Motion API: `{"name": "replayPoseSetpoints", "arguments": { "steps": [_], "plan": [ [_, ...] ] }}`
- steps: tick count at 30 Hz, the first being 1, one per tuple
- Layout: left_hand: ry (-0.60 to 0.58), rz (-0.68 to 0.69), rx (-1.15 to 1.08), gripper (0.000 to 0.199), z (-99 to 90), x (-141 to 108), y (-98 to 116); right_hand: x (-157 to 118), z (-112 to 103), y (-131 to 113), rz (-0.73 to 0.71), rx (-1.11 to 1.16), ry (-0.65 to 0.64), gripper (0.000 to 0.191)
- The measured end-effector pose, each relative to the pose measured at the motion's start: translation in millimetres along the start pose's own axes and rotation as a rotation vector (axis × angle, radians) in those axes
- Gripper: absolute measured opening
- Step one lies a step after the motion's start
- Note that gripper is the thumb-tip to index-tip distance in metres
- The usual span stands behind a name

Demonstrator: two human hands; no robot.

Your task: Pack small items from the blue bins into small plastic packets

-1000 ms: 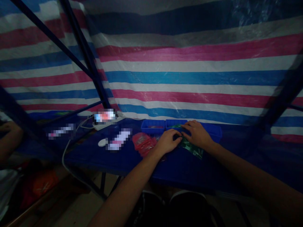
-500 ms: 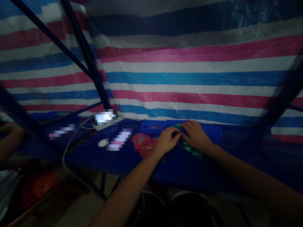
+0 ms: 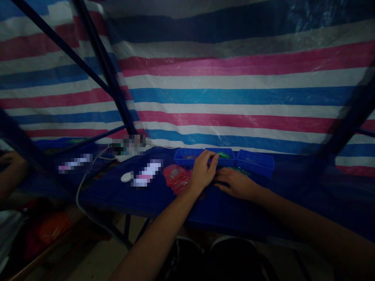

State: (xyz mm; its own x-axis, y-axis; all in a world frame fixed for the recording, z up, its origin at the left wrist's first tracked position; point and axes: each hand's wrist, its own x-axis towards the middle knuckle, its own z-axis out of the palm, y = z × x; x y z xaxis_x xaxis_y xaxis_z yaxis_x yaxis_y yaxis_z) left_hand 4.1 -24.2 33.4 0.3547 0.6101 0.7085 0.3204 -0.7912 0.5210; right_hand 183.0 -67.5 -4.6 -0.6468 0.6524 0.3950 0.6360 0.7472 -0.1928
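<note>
Has drawn right hand (image 3: pixel 236 184) back over tabletop (image 3: pixel 228 210), leaving green packet (image 3: pixel 241 170) showing just behind it, near blue bin (image 3: pixel 258 167). Holds left hand (image 3: pixel 202 171) beside, with fingers curled. Cannot tell either grip's closure; suggests repositioning mid-handling.

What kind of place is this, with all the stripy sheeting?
Probably a makeshift work booth or stall: striped plastic sheeting hangs as walls, dark blue poles frame it, and a blue table holds small trays and red packets.
</note>
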Motion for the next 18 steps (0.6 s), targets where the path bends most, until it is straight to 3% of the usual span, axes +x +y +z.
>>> {"name": "replayPoseSetpoints", "arguments": {
  "steps": [8, 13, 18],
  "plan": [
    [-0.018, 0.010, 0.007, 0.032, 0.8, -0.7, -0.9, 2.5, 1.8, -1.3, 0.084, -0.165, -0.006, 0.023],
    [-0.025, 0.014, 0.012, 0.031, 0.3, -0.9, -1.2, 0.8, 1.7, -2.8, 0.052, -0.230, -0.005, 0.020],
    [-0.041, 0.003, 0.000, 0.034, -0.6, -1.0, -0.5, -3.0, -1.1, 4.4, 0.064, -0.227, 0.126, 0.025]
  ]
}}
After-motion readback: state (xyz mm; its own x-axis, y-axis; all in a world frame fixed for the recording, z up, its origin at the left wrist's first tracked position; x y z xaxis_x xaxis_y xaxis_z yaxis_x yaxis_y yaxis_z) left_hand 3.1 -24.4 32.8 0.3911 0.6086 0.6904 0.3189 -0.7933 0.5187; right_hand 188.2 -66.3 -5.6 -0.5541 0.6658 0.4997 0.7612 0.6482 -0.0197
